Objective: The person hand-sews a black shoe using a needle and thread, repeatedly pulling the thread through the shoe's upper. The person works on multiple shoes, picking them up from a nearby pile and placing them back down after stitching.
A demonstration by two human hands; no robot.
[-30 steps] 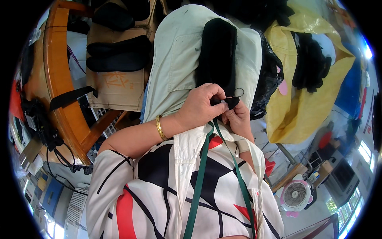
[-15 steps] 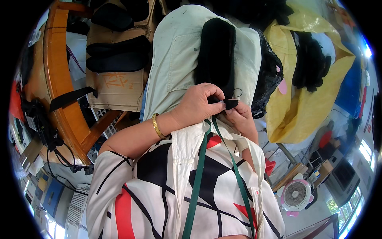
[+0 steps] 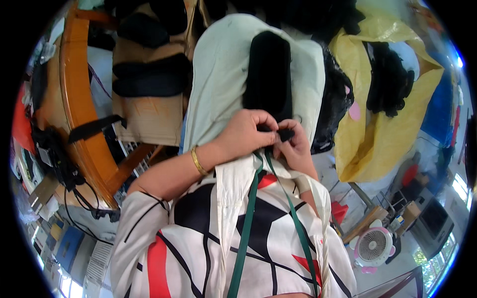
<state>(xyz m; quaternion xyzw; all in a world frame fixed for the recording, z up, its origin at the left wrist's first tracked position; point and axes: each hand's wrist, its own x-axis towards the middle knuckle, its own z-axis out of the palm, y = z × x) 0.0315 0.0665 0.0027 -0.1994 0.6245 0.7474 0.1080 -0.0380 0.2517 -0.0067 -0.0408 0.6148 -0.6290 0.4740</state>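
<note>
A long black cloth shoe (image 3: 268, 72) lies lengthwise on my lap, over a pale apron (image 3: 218, 74). Its near end runs down to my fingers. My left hand (image 3: 248, 130), with a gold bracelet at the wrist, pinches black cloth at that end between thumb and bent fingers. Close against it, my right hand (image 3: 297, 144) is closed on the same black cloth, a bit of which sticks out between the two hands. The fingertips overlap, so the exact grip is partly hidden. A small dark loop (image 3: 298, 119) shows just above the right hand.
At left stand an orange wooden frame (image 3: 74, 99) and a cardboard box (image 3: 149, 116) with black shoes (image 3: 151, 77) on it. A black plastic bag (image 3: 333, 94) and a yellow sack (image 3: 370, 149) holding black pieces are at right. A pink-and-white fan (image 3: 372, 244) sits lower right.
Both hands have drawn closer together and sit slightly lower in the picture. The dark loop above the right hand shows less. The whole view has shifted a little.
</note>
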